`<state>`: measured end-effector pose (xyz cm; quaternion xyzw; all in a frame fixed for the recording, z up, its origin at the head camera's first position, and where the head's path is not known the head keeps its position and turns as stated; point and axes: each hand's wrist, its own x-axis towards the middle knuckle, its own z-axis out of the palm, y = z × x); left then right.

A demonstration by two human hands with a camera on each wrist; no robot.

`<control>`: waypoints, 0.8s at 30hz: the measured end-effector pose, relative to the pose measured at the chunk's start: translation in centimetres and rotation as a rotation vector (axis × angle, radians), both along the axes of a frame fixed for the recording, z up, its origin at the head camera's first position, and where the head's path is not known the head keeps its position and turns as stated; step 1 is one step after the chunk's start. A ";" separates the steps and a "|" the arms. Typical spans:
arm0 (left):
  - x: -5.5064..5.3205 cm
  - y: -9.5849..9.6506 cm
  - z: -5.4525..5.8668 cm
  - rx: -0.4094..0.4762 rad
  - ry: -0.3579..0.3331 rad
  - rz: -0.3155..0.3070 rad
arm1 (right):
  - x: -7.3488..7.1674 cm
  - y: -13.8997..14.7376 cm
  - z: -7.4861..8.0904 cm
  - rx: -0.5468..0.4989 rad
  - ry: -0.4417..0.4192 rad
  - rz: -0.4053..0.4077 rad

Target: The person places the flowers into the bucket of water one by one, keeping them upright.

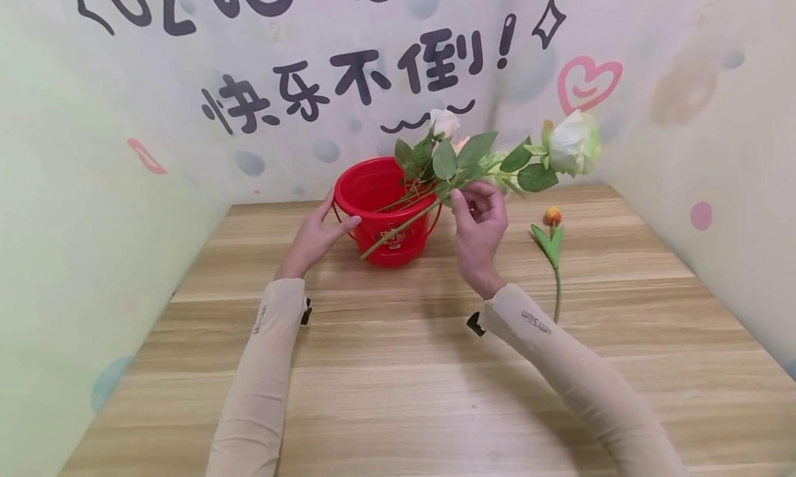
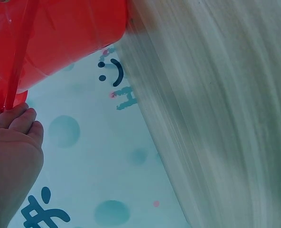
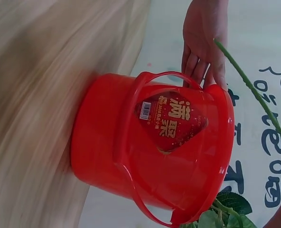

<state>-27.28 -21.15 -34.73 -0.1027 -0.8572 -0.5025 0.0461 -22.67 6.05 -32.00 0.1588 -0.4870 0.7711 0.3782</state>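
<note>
A red plastic bucket (image 1: 392, 238) stands upright on the table, with a gold-lettered label (image 3: 171, 121) on its side. My left hand (image 1: 314, 238) holds the bucket's left side at the rim, near the handle (image 3: 126, 166). My right hand (image 1: 481, 231) pinches the stem of a white artificial rose (image 1: 572, 144). Its flower points right, and its green stem (image 3: 257, 92) slants down-left in front of the bucket's rim, outside the bucket. Other artificial roses, among them a pale one (image 1: 444, 122), stand in the bucket and lean right; leaves partly hide them.
An orange artificial tulip (image 1: 552, 216) lies on the wooden table (image 1: 385, 394), to the right of my right hand; my right sleeve is close to its stem's end. A printed wall (image 1: 298, 145) rises right behind the bucket, and side walls flank the table.
</note>
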 end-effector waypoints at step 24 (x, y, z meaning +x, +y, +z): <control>0.0 0.0 0.0 0.007 0.006 0.007 | -2.5 -1.2 1.3 -0.077 -0.062 -0.113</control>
